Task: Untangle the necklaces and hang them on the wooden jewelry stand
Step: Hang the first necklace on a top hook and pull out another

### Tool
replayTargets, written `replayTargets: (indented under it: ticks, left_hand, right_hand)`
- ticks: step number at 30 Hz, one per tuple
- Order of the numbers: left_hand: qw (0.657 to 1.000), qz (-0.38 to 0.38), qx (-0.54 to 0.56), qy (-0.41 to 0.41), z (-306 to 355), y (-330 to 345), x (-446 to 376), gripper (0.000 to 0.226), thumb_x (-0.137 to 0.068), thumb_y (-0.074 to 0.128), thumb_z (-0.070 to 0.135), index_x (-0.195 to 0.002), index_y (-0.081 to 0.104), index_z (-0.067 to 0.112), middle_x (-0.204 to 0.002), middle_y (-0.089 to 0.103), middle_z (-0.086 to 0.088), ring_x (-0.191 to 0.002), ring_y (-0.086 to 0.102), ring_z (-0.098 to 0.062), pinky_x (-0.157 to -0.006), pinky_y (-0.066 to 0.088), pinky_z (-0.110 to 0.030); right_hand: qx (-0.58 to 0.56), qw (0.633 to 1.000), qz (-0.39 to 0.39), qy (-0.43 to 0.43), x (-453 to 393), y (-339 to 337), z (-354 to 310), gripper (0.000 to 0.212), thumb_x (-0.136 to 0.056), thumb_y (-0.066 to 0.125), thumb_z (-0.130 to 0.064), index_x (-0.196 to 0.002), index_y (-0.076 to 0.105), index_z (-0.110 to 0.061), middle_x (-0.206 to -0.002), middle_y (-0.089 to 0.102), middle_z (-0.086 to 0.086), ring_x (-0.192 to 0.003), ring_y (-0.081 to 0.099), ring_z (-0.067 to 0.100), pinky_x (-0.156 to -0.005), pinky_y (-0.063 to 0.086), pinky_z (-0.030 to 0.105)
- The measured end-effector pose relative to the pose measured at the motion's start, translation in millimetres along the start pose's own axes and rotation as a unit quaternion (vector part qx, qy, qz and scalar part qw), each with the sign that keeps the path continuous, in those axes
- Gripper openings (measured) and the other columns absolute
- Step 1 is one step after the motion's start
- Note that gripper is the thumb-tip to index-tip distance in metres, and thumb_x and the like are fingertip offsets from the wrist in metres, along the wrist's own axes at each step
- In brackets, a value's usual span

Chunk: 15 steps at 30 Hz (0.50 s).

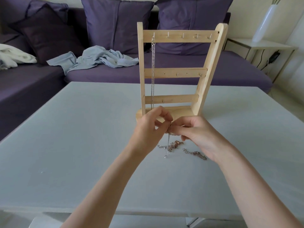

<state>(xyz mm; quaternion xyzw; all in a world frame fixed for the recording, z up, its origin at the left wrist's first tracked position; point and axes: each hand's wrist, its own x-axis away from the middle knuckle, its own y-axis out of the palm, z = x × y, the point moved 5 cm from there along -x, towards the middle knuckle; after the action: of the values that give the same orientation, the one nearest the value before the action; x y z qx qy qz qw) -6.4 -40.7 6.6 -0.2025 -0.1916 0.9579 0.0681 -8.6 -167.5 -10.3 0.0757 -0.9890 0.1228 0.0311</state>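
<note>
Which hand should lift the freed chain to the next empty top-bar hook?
Right, probably. The right hand sits below the empty hooks, while the left hand is under the hung necklace. Both pinch the tangle.

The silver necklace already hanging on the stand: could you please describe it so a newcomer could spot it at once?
On the pale table stands a wooden jewelry stand with three crossbars. From the leftmost hook of its top bar, a thin silver necklace drops straight down past all three bars. Unlike the tangled chains lying on the table by the hands, it alone hangs.
</note>
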Motion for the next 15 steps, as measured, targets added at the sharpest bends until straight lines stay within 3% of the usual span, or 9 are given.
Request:
replayTargets:
  ticks: [5, 8, 11, 15]
  left_hand:
    - [0.992, -0.068, 0.028, -0.105, -18, 9, 4, 0.017, -0.087, 0.056, 0.002, -0.082, 0.054, 0.019, -0.076, 0.055, 0.009, -0.047, 0.045, -0.003, -0.041, 0.031, -0.011]
    - [0.987, -0.082, -0.035, -0.136, -30, 11, 6, 0.016, -0.086, 0.059, 0.009, -0.078, 0.054, 0.022, -0.072, 0.055, 0.007, -0.047, 0.045, -0.001, -0.042, 0.033, -0.013]
    - [0.983, -0.039, 0.019, -0.18, -34, 5, 4, 0.015, -0.089, 0.055, 0.009, -0.076, 0.055, 0.016, -0.065, 0.056, 0.004, -0.045, 0.05, -0.001, -0.041, 0.034, -0.016]
    - [0.947, 0.053, 0.201, -0.246, -35, -5, 3, 0.012, -0.093, 0.052, 0.011, -0.083, 0.056, 0.01, -0.062, 0.056, 0.001, -0.047, 0.053, -0.003, -0.044, 0.042, -0.014]
  right_hand:
    - [0.052, 0.99, 0.128, -0.007, -4, -14, 7, 0.006, -0.081, 0.059, -0.008, -0.075, 0.06, -0.006, -0.073, 0.059, 0.004, -0.074, 0.055, 0.016, -0.073, 0.05, 0.032]
    - [-0.087, 0.984, 0.153, -0.007, -3, -18, 5, 0.013, -0.087, 0.051, -0.003, -0.074, 0.053, -0.005, -0.058, 0.058, 0.002, -0.063, 0.059, 0.017, -0.068, 0.054, 0.029]
    - [-0.178, 0.976, 0.125, 0.01, -2, -20, 2, 0.029, -0.089, 0.049, -0.002, -0.063, 0.041, -0.013, -0.046, 0.037, -0.005, -0.047, 0.043, 0.016, -0.055, 0.042, 0.025]
    - [-0.097, 0.991, 0.094, -0.001, -1, -13, 0, 0.021, -0.088, 0.053, -0.003, -0.069, 0.048, -0.01, -0.049, 0.03, -0.004, -0.043, 0.027, 0.012, -0.044, 0.025, 0.019]
